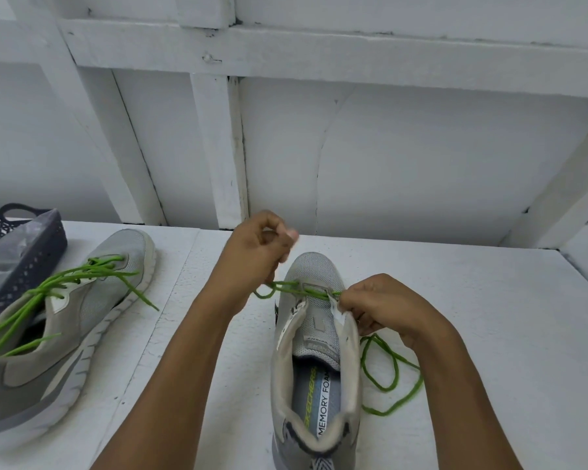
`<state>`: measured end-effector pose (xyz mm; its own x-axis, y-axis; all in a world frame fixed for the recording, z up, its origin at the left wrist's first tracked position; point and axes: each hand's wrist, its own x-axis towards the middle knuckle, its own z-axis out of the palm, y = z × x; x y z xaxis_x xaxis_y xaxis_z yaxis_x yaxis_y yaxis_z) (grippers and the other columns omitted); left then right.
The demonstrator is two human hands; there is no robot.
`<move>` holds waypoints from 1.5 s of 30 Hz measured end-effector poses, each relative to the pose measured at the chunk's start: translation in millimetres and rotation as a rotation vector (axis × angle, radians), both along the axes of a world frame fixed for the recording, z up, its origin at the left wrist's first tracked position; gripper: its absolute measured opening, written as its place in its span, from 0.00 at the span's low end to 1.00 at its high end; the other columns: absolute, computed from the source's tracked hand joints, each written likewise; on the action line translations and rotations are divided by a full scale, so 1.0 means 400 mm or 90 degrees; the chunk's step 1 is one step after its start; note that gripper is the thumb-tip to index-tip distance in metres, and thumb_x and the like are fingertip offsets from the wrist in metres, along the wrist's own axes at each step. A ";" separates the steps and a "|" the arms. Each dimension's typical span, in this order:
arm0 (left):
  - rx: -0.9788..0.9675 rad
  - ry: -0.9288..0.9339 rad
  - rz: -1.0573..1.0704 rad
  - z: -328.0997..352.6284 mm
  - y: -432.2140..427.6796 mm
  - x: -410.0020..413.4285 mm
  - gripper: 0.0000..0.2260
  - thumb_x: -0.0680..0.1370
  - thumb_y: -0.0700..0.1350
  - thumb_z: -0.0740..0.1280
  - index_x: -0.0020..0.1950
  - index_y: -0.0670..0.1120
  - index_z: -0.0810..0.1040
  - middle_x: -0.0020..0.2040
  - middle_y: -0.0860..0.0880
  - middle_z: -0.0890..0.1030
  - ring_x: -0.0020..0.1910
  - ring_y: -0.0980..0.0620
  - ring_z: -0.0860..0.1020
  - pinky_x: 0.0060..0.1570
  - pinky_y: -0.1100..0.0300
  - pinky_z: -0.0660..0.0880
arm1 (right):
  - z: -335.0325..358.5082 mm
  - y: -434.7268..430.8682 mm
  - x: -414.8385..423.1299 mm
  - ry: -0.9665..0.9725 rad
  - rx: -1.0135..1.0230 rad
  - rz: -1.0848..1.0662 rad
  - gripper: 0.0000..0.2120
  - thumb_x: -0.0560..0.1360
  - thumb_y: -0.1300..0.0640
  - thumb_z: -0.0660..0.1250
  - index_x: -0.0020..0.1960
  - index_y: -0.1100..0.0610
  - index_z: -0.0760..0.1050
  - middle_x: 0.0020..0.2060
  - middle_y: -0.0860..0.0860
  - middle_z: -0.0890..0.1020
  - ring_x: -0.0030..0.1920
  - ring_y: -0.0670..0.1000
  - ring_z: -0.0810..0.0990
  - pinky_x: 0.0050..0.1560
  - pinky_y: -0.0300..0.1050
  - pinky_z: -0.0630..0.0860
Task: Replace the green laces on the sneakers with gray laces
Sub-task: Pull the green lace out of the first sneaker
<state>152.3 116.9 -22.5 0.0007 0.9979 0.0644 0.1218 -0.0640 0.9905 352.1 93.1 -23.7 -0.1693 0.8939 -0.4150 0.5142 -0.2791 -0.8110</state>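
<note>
Head view: left, gray mesh sneaker (82, 320) laced green, untouched. Left hand (252, 262) pinches thin green lace (286, 286) at toe eyelets of middle gray sneaker (314, 368). Right hand (387, 307) pinches same lace at right eyelet edge, slack coiled on white counter (489, 334). Step: unlacing, nearly done. Next, likely: pull lace free of last eyelets.

Pale grey mesh with off-white lining on the sneaker (314, 334) at 6 o'clock. Inside, a blue-grey insole (314, 398) with lime-green lettering and a white strip printed in black. Black-and-white zigzag on its heel tab (323, 464). Bright green lace (416, 390) looped at 3 o'clock of that shoe. Two-tone grey with a whitish sole on the second sneaker (65, 334) at 8 o'clock, crossed by green laces (62, 280). Dark navy basket (41, 262) at 9 o'clock, pierced in a diamond lattice. White table (472, 317), white wall (421, 147).
</note>
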 end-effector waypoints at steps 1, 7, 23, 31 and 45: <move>0.005 0.102 -0.027 -0.006 0.001 -0.001 0.07 0.78 0.43 0.70 0.43 0.46 0.75 0.31 0.49 0.76 0.27 0.56 0.71 0.28 0.61 0.69 | 0.000 0.000 0.000 0.000 0.001 0.001 0.13 0.75 0.60 0.67 0.32 0.57 0.79 0.26 0.50 0.79 0.26 0.47 0.78 0.34 0.40 0.75; -0.005 0.582 -0.213 0.007 -0.012 0.029 0.05 0.76 0.50 0.71 0.51 0.53 0.84 0.48 0.55 0.81 0.49 0.55 0.78 0.49 0.61 0.75 | 0.001 0.000 -0.003 0.004 0.002 0.001 0.12 0.74 0.61 0.67 0.32 0.57 0.78 0.24 0.49 0.78 0.26 0.47 0.78 0.35 0.40 0.75; -0.034 0.146 -0.164 0.009 -0.010 -0.007 0.04 0.79 0.41 0.68 0.45 0.45 0.81 0.53 0.53 0.85 0.55 0.57 0.81 0.60 0.55 0.73 | -0.007 0.006 -0.002 0.014 -0.002 0.003 0.12 0.75 0.61 0.67 0.33 0.58 0.77 0.24 0.50 0.77 0.25 0.47 0.77 0.31 0.38 0.73; -0.091 -0.149 -0.180 0.036 -0.018 -0.018 0.09 0.82 0.40 0.61 0.42 0.42 0.72 0.31 0.48 0.73 0.28 0.52 0.68 0.28 0.61 0.70 | -0.007 0.004 0.003 0.033 -0.008 0.006 0.12 0.75 0.61 0.66 0.33 0.58 0.78 0.25 0.49 0.78 0.25 0.47 0.77 0.34 0.39 0.73; -0.079 0.491 -0.207 0.004 -0.014 0.004 0.02 0.74 0.50 0.72 0.42 0.53 0.83 0.33 0.56 0.79 0.31 0.59 0.72 0.35 0.63 0.68 | -0.011 0.005 0.001 0.024 0.005 0.018 0.10 0.74 0.61 0.67 0.33 0.58 0.77 0.25 0.49 0.78 0.26 0.47 0.77 0.33 0.39 0.73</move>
<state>154.0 111.1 -21.1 0.2875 0.9404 -0.1817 0.7608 -0.1090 0.6398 352.4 95.3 -28.3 -0.2093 0.8921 -0.4004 0.4908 -0.2583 -0.8321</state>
